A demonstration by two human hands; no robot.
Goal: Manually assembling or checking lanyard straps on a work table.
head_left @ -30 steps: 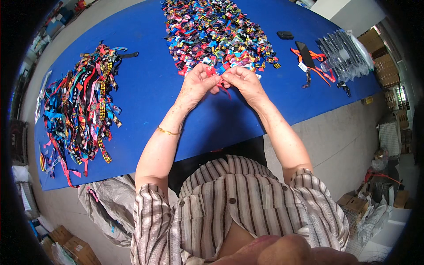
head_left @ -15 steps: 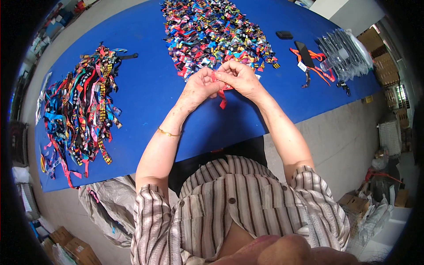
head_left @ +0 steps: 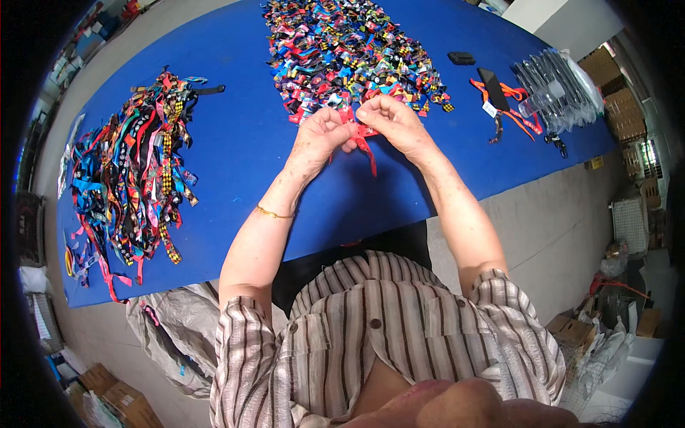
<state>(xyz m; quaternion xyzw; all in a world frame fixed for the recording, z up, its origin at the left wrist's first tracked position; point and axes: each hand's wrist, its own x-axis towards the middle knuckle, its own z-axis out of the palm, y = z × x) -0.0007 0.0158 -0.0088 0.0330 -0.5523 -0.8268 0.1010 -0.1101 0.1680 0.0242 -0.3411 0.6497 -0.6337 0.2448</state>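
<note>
Over the blue table both hands meet in front of me at a red patterned fabric strap. My left hand pinches it between thumb and fingers. My right hand is closed on another part of it, thumb against the forefinger. One end of the strap dangles below the hands, and a loop shows between them. Just beyond lies a wide spread of small multicoloured folded straps. To the left is a heap of long patterned straps, laid out lengthwise.
On the right of the table are a black phone, an orange lanyard, a small black case and a stack of clear plastic bags. A grey sack hangs below the front edge. Cardboard boxes stand lower left.
My hands have drawn slightly apart at the fingertips. More of the red strap shows between them, and its loose end hangs lower and further right.
</note>
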